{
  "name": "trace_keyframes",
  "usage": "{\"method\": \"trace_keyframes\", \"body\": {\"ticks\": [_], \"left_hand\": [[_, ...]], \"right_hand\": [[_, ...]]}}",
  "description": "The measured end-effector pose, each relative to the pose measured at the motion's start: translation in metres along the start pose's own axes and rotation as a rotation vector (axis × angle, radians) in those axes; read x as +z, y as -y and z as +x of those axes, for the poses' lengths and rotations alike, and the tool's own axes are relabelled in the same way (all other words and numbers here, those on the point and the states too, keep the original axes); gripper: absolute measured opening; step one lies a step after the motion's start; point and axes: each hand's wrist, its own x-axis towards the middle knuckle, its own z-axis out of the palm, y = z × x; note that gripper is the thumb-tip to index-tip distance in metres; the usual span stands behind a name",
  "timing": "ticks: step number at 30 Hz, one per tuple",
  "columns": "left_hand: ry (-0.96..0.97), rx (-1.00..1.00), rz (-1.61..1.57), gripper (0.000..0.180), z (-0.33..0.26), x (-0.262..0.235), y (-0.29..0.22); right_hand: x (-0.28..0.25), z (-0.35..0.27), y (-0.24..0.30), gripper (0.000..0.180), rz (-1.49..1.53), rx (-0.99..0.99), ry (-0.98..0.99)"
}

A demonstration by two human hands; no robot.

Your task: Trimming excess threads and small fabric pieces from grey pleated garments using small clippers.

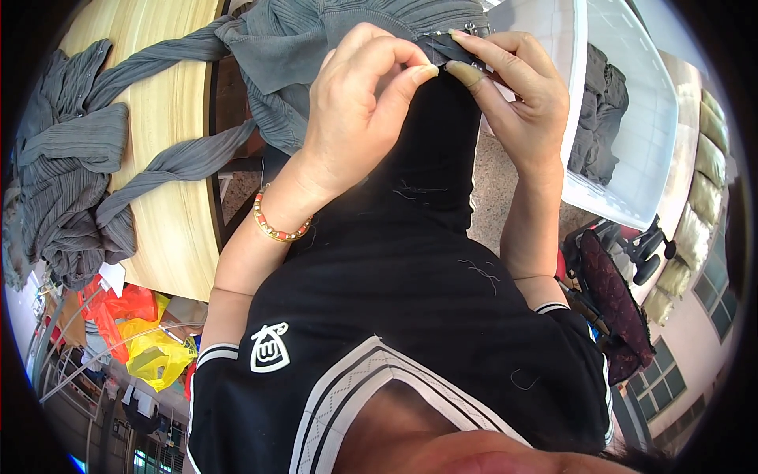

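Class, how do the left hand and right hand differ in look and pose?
The left hand has a bracelet; the right hand has none. The right hand's thumb seems to wear a tan cover; the left hand's looks bare. The left hand's thumb and forefinger meet; the right hand's stand apart. Both are near the grey garment.

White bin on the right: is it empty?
No, it holds something: dark grey fabric lies inside the white bin.

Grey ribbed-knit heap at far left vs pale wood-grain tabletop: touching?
Touching. The head view shows the grey ribbed-knit heap lying on the pale wood-grain tabletop, covering part of its surface.
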Motion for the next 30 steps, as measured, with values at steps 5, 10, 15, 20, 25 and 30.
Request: {"method": "trace_keyframes", "body": {"ticks": [5,10,15,20,25,30], "left_hand": [[-0.046,0.06,0.055,0.008,0.001,0.004,0.003],[-0.007,0.108,0.108,0.007,0.0,0.002,0.001],[-0.033,0.059,0.038,0.013,0.0,-0.006,0.008],[-0.124,0.223,0.283,0.02,0.028,-0.006,0.003],[-0.05,0.347,0.627,0.029,0.039,0.003,-0.006],[-0.082,0.299,0.593,0.019,0.035,0.011,-0.006]], "right_hand": [[0.0,0.0,0.001,0.033,-0.003,0.01,0.002],[-0.001,-0.001,-0.004,0.029,0.008,-0.003,0.01],[-0.014,-0.008,0.001,0.027,0.022,0.049,0.087],[-0.024,-0.019,-0.004,0.035,0.166,0.117,0.061],[-0.022,-0.02,-0.009,0.037,0.111,0.126,-0.023],[-0.018,-0.017,-0.011,0.036,0.127,0.136,-0.082]]}}
